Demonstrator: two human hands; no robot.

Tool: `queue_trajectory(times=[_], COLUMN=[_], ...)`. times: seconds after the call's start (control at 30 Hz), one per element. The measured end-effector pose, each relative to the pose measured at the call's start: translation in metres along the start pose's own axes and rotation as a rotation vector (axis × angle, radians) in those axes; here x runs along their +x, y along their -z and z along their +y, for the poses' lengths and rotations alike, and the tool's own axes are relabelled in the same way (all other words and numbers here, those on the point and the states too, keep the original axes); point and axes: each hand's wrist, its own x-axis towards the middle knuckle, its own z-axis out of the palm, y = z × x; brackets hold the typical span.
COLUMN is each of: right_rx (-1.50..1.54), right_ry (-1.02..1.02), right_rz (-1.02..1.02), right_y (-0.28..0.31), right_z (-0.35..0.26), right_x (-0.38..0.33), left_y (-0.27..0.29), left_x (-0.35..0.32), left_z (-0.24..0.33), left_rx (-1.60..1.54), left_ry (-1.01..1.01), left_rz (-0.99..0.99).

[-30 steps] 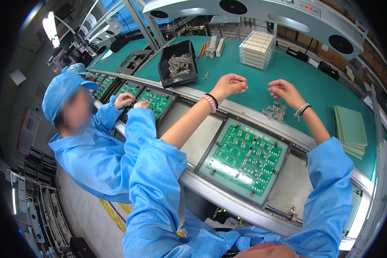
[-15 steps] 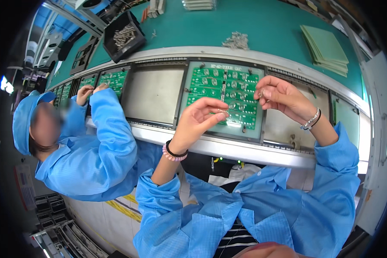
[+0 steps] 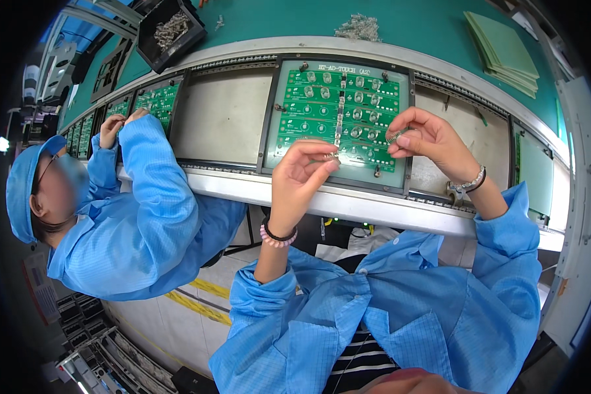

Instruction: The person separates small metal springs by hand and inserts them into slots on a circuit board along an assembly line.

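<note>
Left hand's pinch: thumb and fingers of the left hand drawn narrow around a small silvery coil-like part, held over the lower edge of the panel
Right hand's pinch: thumb and fingertips of the right hand closed lightly on another silvery coil-like piece, over the panel's right edge; the fingers partly hide it
Wrists: a pink beaded band with a black one on the left, a silvery bracelet with a dark band on the right
Circuit-board panel: the green panel lies flat in a dark frame on the conveyor, directly beneath and beyond both hands; clear rounded pieces sit on it in rows, with bare ring outlines on part of its left half
Loose parts: a heap of silvery pieces on the green worktop, beyond the panel
Bin: a black tray at upper left, holding more metal pieces
Sheets: a stack of pale green sheets at upper right
Neighbour: a co-worker in a blue cap and smock at left, both hands over other green boards
</note>
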Motion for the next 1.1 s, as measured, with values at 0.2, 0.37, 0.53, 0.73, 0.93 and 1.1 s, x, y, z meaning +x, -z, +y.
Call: queue_trajectory(times=[0.2, 0.37, 0.53, 0.73, 0.93, 1.1], right_rx=[0.053, 0.050, 0.019, -0.074, -0.419, -0.827], right_ry=[-0.040, -0.068, -0.085, 0.045, 0.088, 0.273], right_rz=[0.023, 0.030, 0.079, 0.049, 0.076, 0.046], right_y=[0.006, 0.004, 0.003, 0.008, 0.000, -0.015], right_z=[0.017, 0.015, 0.017, 0.027, 0.022, 0.019], right_x=[0.005, 0.006, 0.009, 0.010, 0.008, 0.007], left_y=[0.004, 0.013, 0.014, 0.017, 0.016, 0.019], left_x=[0.001, 0.002, 0.002, 0.001, 0.003, 0.003], left_z=[0.002, 0.010, 0.012, 0.007, 0.011, 0.006], left_rx=[-0.091, -0.220, -0.215, -0.254, -0.185, -0.185], left_ry=[0.033, 0.167, 0.204, 0.172, 0.178, 0.144], left_rz=[-0.011, -0.114, -0.087, -0.118, -0.097, -0.101])
